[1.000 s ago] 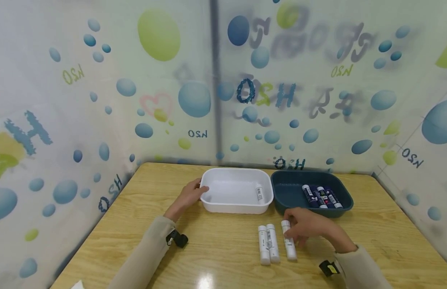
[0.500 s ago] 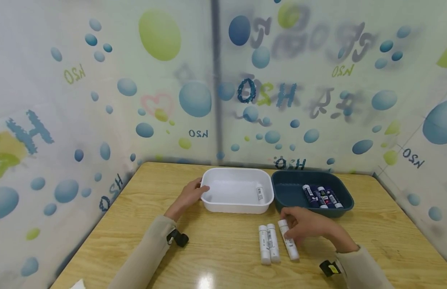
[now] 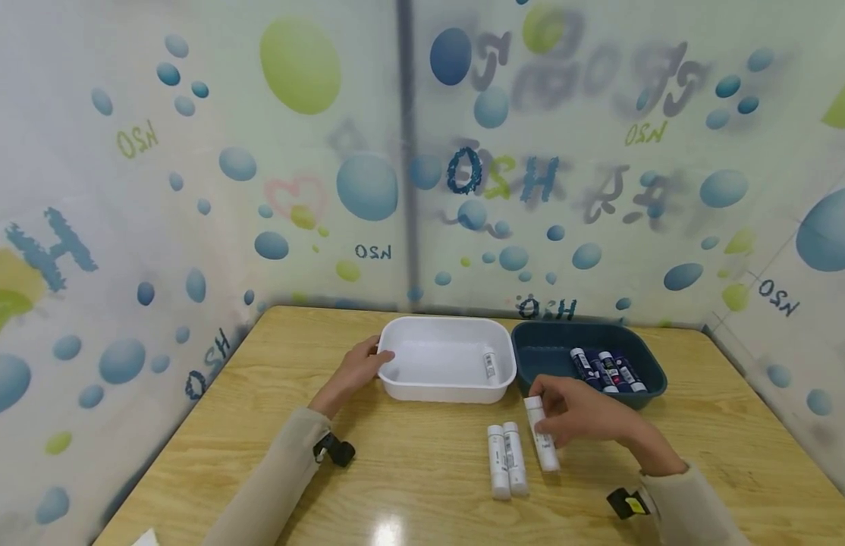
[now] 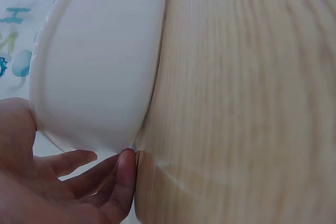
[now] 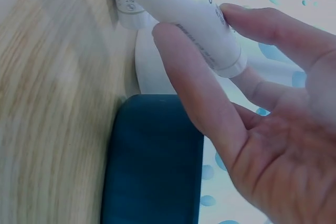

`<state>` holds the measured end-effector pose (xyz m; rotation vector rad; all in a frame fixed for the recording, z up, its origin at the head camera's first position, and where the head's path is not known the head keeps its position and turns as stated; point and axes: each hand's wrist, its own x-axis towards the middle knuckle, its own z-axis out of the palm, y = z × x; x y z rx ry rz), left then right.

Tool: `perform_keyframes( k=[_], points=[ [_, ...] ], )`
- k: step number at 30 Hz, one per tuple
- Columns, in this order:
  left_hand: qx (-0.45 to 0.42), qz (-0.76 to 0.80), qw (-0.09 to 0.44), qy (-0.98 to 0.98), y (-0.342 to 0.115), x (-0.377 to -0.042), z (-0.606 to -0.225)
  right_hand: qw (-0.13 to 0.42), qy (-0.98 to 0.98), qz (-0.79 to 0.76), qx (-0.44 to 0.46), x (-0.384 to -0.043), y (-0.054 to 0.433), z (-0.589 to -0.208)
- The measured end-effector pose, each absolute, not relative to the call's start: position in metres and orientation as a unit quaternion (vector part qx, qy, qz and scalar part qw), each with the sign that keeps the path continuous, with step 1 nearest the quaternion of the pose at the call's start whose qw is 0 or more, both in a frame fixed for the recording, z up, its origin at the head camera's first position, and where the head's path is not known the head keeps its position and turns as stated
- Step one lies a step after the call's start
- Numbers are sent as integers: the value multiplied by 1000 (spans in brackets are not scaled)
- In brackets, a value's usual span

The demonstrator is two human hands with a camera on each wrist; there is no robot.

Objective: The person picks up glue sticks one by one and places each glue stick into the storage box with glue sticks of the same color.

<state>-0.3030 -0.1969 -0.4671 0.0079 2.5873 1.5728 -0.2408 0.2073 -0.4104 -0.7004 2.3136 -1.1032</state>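
Nearest on the table point(image 3: 422, 447), two white tubes point(image 3: 507, 460) lie side by side; being round, they could roll apart if nudged by the lower end of the held tube point(image 3: 545, 449), just beside them. The right hand point(image 3: 581, 411) pinches that third tube, slanted, between thumb and fingers; a light grip on a smooth side could let it twist or slip. Lifted too low, it might knock the tray wall beyond.

Farther back, the left hand point(image 3: 357, 368) grips the end of the white tray point(image 3: 450, 393); a pull there could drag or tip it and roll the one white tube point(image 3: 490, 364) inside. Beside it, the dark tray point(image 3: 545, 360) holds what look like four dark tubes point(image 3: 608, 370). Count: four white tubes, two trays.
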Motion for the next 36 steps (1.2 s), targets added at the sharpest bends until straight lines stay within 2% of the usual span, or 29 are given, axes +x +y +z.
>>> perform_keyframes(
  k=[26, 36],
  points=[
    [-1, 515, 57, 855, -196, -302, -465, 175, 855, -431, -229, -252, 192, -377],
    [-2, 513, 53, 857, -196, -303, -466, 147, 863, -430, -220, -274, 171, -359]
  ],
)
